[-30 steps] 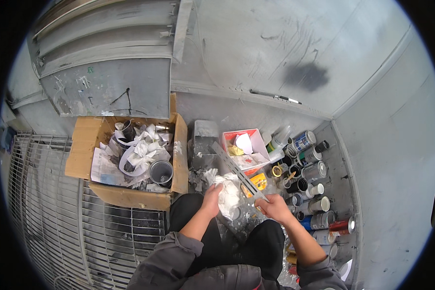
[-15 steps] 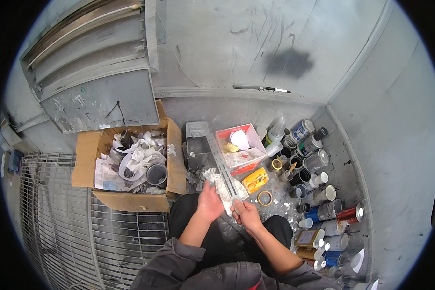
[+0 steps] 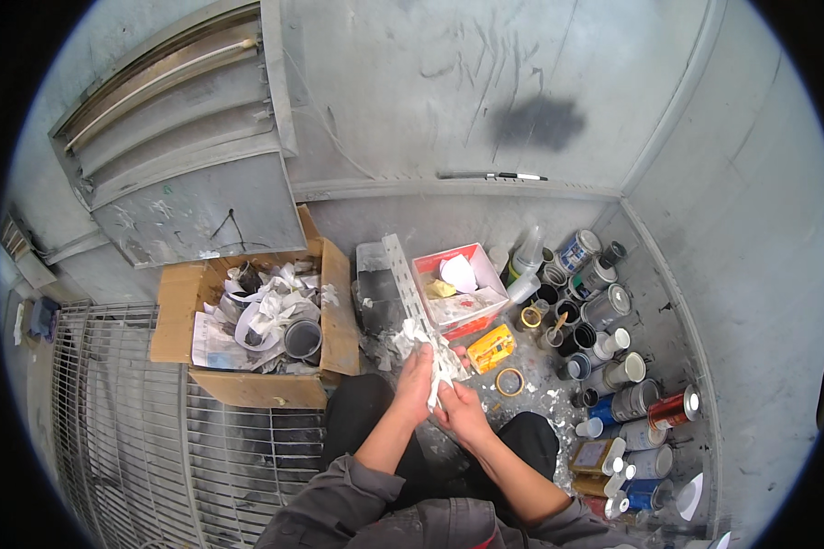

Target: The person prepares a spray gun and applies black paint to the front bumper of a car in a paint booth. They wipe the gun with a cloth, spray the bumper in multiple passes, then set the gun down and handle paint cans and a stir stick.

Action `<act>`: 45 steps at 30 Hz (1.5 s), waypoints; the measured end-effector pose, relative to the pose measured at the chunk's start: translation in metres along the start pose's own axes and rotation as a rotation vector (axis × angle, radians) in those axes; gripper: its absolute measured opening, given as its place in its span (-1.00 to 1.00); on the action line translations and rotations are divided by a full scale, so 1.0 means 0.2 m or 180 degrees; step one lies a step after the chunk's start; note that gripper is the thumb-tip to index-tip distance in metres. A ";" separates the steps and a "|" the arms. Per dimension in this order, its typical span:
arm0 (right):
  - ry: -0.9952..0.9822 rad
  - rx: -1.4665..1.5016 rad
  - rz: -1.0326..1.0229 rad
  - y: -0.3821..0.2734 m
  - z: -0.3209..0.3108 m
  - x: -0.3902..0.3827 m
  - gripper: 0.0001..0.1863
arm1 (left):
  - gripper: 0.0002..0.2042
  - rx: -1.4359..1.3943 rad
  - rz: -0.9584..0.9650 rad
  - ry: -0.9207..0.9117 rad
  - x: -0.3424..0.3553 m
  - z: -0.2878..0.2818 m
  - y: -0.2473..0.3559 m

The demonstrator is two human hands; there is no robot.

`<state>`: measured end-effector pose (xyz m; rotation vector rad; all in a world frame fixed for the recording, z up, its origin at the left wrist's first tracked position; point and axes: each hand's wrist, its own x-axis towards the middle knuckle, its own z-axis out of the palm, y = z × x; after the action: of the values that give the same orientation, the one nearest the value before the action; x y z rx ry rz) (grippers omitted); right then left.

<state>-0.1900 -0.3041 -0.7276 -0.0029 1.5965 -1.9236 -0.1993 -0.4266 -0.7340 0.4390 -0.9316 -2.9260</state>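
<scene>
A long, pale slotted metal strip (image 3: 401, 273) slants away from me over the floor, its far end beside a red-and-white box. Crumpled white wiping paper (image 3: 441, 364) wraps its nearer part. My left hand (image 3: 416, 382) is closed round the paper and strip from the left, fingertips showing past the far side. Close by, my right hand (image 3: 463, 414) is closed at the near end of the strip, thumb on top against the paper. Paper and fingers hide that end, so the exact grip is partly covered.
Left stands a cardboard box (image 3: 343, 316) of used paper and a dark cup, on metal grating (image 3: 124, 403). Ahead are a grey bin (image 3: 373, 261) and the red-and-white box (image 3: 474, 326). A yellow packet (image 3: 492, 349), tape roll (image 3: 510, 382) and several cans (image 3: 606, 306) lie right.
The white paper now wraps round the strip between my hands. My left hand has moved right and closed round it. The strip stands steeper, and the view has shifted slightly.
</scene>
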 end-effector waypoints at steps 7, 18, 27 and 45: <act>-0.0013 -0.0156 -0.0004 -0.03 -0.03 -0.05 -0.62 | -0.76 0.0422 0.0230 0.0601 0.03 0.09 -0.02; -0.0341 -0.0281 0.0367 -0.08 -0.07 -0.39 -0.62 | -0.79 0.0471 0.0731 0.0761 0.28 0.04 0.31; -0.0414 -0.0308 0.0562 -0.02 -0.15 -0.58 -0.60 | -0.80 0.0613 0.0846 0.0984 0.39 -0.04 0.51; -0.0204 -0.0763 0.0353 -0.01 -0.37 -0.73 -0.61 | -0.56 0.4889 0.2112 0.0910 0.43 -0.11 0.52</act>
<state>-0.1019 -0.1711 -0.6889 -0.0734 1.7370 -1.6240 -0.2798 -0.5339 -0.7138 0.3797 -2.4131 -1.0879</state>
